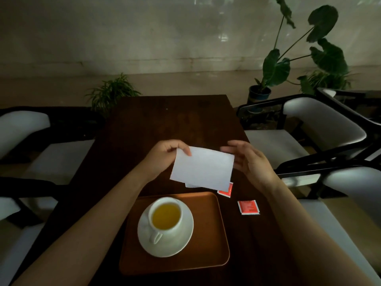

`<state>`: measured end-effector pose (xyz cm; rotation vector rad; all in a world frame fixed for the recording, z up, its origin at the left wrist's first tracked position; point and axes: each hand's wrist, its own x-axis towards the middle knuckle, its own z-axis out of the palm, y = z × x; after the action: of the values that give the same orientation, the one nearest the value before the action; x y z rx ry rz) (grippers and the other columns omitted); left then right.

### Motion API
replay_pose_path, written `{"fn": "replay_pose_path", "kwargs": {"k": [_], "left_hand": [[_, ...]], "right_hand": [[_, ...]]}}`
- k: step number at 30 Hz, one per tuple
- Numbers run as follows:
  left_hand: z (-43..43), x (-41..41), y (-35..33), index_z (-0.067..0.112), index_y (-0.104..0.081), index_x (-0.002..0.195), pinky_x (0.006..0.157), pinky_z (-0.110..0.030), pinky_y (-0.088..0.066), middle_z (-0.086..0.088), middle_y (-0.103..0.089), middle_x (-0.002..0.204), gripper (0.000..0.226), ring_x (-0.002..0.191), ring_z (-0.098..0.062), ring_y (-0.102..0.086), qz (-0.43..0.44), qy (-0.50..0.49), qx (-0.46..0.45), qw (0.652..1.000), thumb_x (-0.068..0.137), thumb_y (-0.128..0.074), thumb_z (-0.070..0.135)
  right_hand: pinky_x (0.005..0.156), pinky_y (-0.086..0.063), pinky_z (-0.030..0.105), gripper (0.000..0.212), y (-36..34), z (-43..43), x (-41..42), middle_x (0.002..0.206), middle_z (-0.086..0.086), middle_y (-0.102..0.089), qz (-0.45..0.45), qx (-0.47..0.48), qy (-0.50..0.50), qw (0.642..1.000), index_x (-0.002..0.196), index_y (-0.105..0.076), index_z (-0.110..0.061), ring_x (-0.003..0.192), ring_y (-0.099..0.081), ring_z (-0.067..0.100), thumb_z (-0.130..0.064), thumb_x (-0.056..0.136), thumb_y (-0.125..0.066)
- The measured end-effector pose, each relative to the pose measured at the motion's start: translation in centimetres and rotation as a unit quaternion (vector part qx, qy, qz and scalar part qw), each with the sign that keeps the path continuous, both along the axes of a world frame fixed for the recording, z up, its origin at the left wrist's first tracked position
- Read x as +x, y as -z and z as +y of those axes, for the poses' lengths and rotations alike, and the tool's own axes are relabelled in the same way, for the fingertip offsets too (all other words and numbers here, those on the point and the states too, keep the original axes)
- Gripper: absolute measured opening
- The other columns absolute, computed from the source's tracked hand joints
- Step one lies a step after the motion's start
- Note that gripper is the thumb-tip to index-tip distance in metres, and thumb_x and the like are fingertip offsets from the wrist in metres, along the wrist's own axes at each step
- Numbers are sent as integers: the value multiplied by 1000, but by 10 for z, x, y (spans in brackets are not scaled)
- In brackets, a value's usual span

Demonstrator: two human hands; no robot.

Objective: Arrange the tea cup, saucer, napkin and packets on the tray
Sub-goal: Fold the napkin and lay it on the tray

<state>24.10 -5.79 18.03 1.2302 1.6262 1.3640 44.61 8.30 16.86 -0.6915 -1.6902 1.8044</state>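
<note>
Nearest me, the tea cup point(166, 216) sat on its saucer point(181, 242) on the tray point(214, 234); at twelve o'clock I saw the left hand point(165, 155) pinching the napkin point(203, 168) aloft, the right hand point(249, 159) spread beside it, and both packets point(248, 207) off-tray at two o'clock.

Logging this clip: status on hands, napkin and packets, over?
Left hand pinching napkin, held above table; right hand open at its far edge. Cup on saucer on tray. Two red packets on table, off tray. Nothing blocking.
</note>
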Motion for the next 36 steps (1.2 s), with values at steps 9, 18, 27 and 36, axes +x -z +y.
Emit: {"fn": "replay_pose_path", "kwargs": {"k": [9, 18, 27, 36], "left_hand": [[3, 2, -9, 36, -72, 92, 60, -17, -53, 15, -70, 93, 27, 87, -6, -67, -10, 47, -47, 998, 92, -51, 19], [18, 9, 53, 10, -59, 121, 60, -25, -59, -5, -70, 97, 33, 85, -16, -70, -199, -48, -260, 944, 92, -55, 26], [47, 41, 140, 7, -68, 109, 79, -38, -59, -13, -68, 112, 32, 97, -28, -66, 170, -64, -324, 929, 87, -48, -2], [54, 44, 173, 13, -68, 107, 86, -39, -54, -9, -69, 111, 30, 102, -28, -63, 330, -25, -322, 887, 88, -47, 3]], "right_hand": [[60, -48, 11, 10, -21, -14, -22, 83, -7, -63, -167, 211, -130, 954, 86, -66, -12, 75, -61, 6, -19, 88, -59], [67, -49, 25, 13, 73, -33, -9, 92, 2, -62, -266, 20, 57, 962, 78, -62, -19, 84, -60, 17, -26, 88, -57], [60, -47, 15, 19, 166, -73, 2, 94, 6, -66, -390, 124, 136, 902, 103, -54, -9, 75, -60, 14, -9, 85, -60], [80, -53, 25, 23, 188, -88, -8, 103, 7, -66, -463, 263, 117, 839, 112, -50, -11, 93, -60, 17, -8, 89, -54]]}}
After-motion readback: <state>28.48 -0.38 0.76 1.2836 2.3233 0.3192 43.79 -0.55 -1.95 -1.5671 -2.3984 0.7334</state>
